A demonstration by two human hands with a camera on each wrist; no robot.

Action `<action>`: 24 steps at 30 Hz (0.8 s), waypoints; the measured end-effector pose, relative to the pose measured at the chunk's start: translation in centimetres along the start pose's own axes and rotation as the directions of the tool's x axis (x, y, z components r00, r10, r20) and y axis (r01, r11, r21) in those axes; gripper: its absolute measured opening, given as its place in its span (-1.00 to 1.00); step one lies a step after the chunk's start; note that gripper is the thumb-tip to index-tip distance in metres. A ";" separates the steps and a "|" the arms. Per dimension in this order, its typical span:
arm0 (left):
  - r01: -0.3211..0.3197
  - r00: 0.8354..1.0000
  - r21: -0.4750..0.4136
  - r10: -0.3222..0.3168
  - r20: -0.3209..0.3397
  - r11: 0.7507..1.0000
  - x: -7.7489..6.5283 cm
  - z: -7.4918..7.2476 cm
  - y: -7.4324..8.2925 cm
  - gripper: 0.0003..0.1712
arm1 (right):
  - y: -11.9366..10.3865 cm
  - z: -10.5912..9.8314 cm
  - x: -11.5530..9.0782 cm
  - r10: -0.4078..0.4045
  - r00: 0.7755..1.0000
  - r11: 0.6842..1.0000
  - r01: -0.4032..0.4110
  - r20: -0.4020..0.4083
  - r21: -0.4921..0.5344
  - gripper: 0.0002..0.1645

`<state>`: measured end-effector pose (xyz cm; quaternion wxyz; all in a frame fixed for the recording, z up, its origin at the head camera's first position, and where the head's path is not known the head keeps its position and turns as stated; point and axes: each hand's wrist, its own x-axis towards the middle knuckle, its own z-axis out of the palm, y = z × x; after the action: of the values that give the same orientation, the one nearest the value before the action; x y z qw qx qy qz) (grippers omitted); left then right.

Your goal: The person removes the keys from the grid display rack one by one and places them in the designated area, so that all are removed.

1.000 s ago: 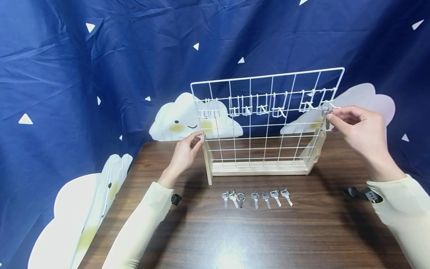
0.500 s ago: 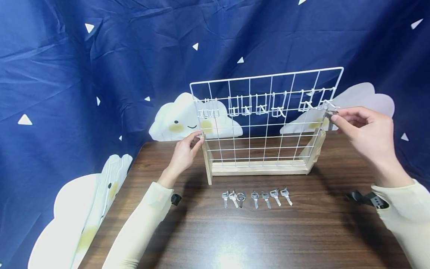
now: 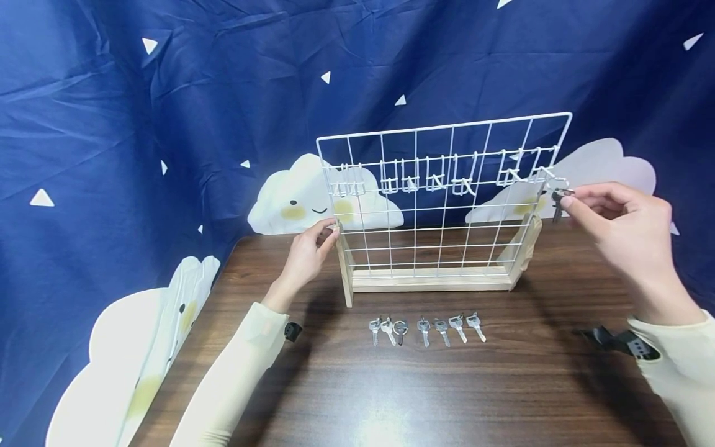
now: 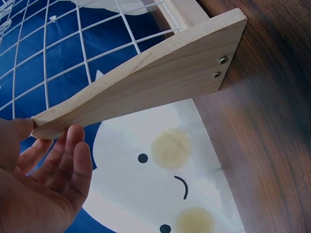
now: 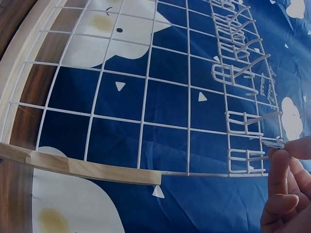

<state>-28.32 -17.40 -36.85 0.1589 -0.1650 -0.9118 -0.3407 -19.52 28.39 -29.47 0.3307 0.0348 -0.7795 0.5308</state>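
A white wire grid rack (image 3: 430, 230) stands on a wooden base, with several white hooks along its upper part. My left hand (image 3: 307, 251) pinches the top of its left wooden side piece (image 4: 136, 73), thumb on one face and fingertips on the other. Between thumb and fingers of my right hand (image 3: 625, 230) is a key (image 3: 557, 203), hanging bit down at the tip of the rightmost hook (image 5: 245, 161). Whether the key's ring is still round that hook, I cannot tell. Several keys (image 3: 442, 332) lie in a row in front of the rack.
The rack stands near the back of a brown wooden table (image 3: 357, 385). Behind it hangs a dark blue curtain (image 3: 223, 93) with white triangles and clouds. A black strap (image 3: 614, 341) hangs at the right cuff.
My right hand has moved to the right and slightly down with the key, from the rightmost hook's inner part to its tip. The left hand keeps its hold on the rack.
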 end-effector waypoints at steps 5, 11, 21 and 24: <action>-0.001 1.000 -0.003 0.001 0.000 1.000 0.0 0.0 0.0 -0.54 | -0.5 -0.3 -0.4 0.026 1.000 1.000 -0.026 0.009 0.012 -0.81; 0.008 1.000 -0.002 -0.008 0.005 1.000 0.0 0.0 0.1 -0.53 | -0.7 -0.5 -0.7 0.030 0.999 1.000 -0.030 0.015 0.006 -0.83; 0.017 1.000 -0.003 -0.017 0.005 1.000 0.1 0.1 0.0 -0.53 | 0.0 -0.6 -1.3 0.049 0.991 0.998 -0.044 0.122 -0.043 -0.85; 0.019 1.000 -0.005 -0.019 0.004 1.000 0.1 0.1 0.1 -0.53 | 0.4 -0.5 -1.4 0.076 0.984 0.995 -0.065 0.161 -0.075 -0.90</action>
<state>-28.38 -17.31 -36.83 0.1533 -0.1577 -0.9129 -0.3439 -18.37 28.56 -30.50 0.2477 0.0390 -0.8227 0.5102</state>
